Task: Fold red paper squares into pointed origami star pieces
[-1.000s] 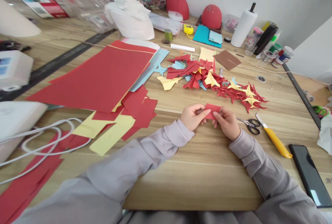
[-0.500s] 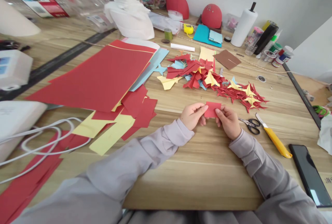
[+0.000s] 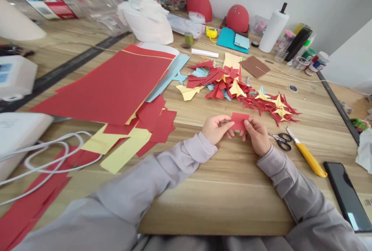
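Hands (image 3: 216, 129) pinching red paper (image 3: 240, 121)

On the wooden table (image 3: 203, 204), a heap of folded paper stars (image 3: 232, 88) sits at twelve o'clock, red paper sheets (image 3: 101, 88) lie stacked at ten, and a white cable (image 3: 55, 172) loops at nine. Scissors (image 3: 280, 141) lie at three beside a yellow box cutter (image 3: 308, 155), a phone (image 3: 347, 196) lies at four, and a paper towel roll (image 3: 273, 26) stands at one.

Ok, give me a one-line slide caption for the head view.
Left hand and right hand hold red paper over a wooden table, near scissors and folded paper stars.
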The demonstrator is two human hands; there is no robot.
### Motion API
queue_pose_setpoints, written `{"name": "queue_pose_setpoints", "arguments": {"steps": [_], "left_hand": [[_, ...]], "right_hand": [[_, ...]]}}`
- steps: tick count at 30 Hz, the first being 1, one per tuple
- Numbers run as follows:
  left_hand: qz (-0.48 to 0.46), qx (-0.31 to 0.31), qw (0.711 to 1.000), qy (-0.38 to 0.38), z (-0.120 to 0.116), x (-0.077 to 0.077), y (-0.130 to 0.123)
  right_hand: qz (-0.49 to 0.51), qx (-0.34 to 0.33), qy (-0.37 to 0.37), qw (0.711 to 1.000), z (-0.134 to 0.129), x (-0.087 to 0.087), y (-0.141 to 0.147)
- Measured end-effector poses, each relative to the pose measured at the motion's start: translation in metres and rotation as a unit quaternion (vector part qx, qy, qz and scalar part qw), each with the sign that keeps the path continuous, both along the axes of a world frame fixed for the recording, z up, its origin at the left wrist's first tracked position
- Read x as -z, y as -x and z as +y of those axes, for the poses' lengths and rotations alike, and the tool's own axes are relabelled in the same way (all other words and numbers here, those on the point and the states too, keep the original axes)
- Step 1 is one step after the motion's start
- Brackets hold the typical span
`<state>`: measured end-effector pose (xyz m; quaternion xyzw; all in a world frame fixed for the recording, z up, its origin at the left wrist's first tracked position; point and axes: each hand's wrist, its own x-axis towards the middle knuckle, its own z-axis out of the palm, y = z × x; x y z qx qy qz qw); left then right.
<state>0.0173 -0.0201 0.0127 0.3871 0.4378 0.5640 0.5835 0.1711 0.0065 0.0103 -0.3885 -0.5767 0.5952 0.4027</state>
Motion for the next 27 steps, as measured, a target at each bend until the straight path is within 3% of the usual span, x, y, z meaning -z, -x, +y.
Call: {"name": "queue_pose_setpoints", "arguments": {"steps": [10,21,27], "left_hand": [[-0.005,0.002,1.0,-0.003,-0.0003,0.0007,-0.0029],[0.011,0.063,0.998,0.002,-0.0028,0.0,-0.0012],[0.014,0.04,0.999,-0.007,-0.0004,-0.0006,0.0017]], "right_hand": [[-0.003,0.021,0.006,1.0,0.0002,-0.0003,0.0],[-0.027,-0.004,-0.015,1.0,-0.0019,-0.0022,-0.0006],[-0.039,-0.02,-0.035,0.998,-0.0024,-0.001,-0.0009]]}}
